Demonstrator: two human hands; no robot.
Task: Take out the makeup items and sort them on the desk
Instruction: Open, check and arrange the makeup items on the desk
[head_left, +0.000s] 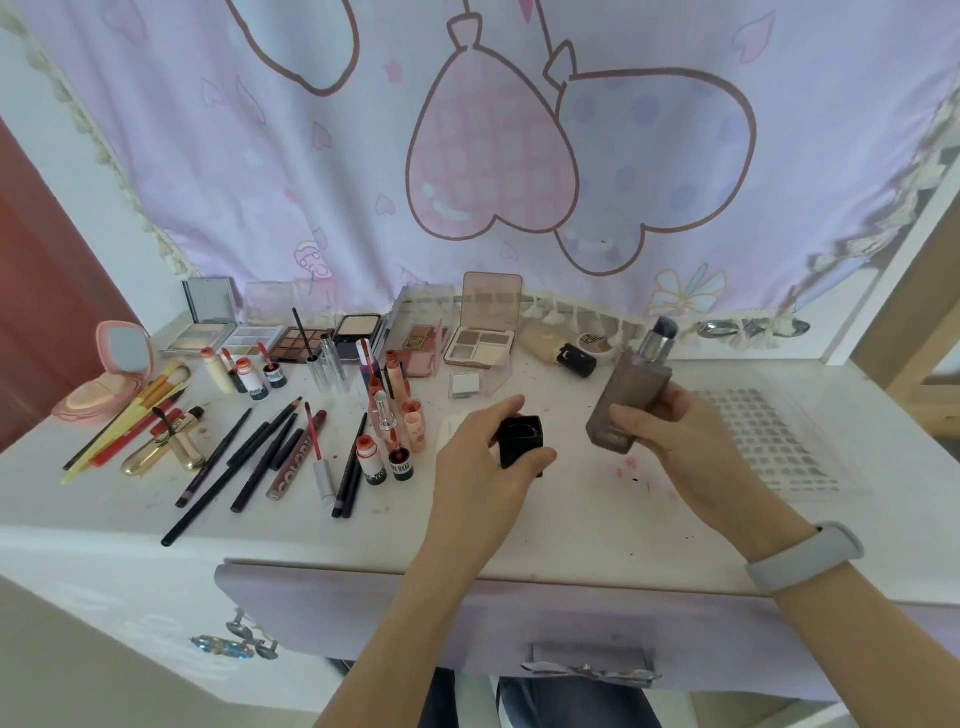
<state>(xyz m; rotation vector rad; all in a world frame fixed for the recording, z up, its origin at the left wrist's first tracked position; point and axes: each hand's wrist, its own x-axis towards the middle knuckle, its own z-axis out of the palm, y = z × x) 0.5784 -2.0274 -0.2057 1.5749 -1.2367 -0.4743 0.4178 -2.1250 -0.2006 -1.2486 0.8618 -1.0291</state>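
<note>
Left hand (485, 457) grasps the black cap (521, 441); right hand (670, 431) grasps the bottle (626, 402), pump toward 1 o'clock. Best steady the bottle over the tabletop (571, 519), then align the cap squarely.

Behind the counter you see a lilac curtain (467, 156) printed with heart-shaped balloons, its tasselled hem brushing the back edge. At your right lies a clear mat (774, 441) with a grid of grey squares. Below the front edge, a lilac drawer (363, 613) carries a bow-shaped handle (592, 671).
</note>
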